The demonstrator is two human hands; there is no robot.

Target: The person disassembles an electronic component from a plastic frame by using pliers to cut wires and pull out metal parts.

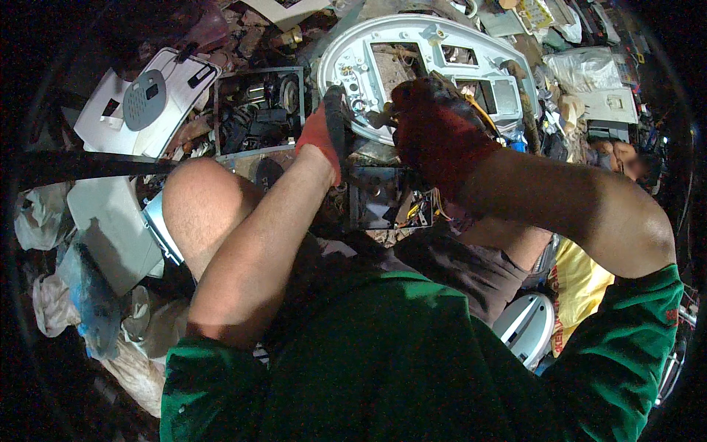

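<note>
Two hands in red gloves are busy in the head view, the only view. The left hand (322, 136) has its fingers wrapped tight around a dark tool handle (337, 121). The right hand (434, 132) is curled over the edge of a round white plastic panel (412, 44), but I cannot tell if its fingers are squeezing anything, because the glove hides them. The panel leans up in front of the person's knees, touching both gloves. Just under it sits a small metal box with wires (387, 199).

I think the tool could slip off the panel and poke the right hand, since the two hands are so close together. The panel could also tip or crack if it is pushed hard. The bare knee (202, 206) is near the sharp metal frame of parts (259, 110), so it could get scratched.
</note>
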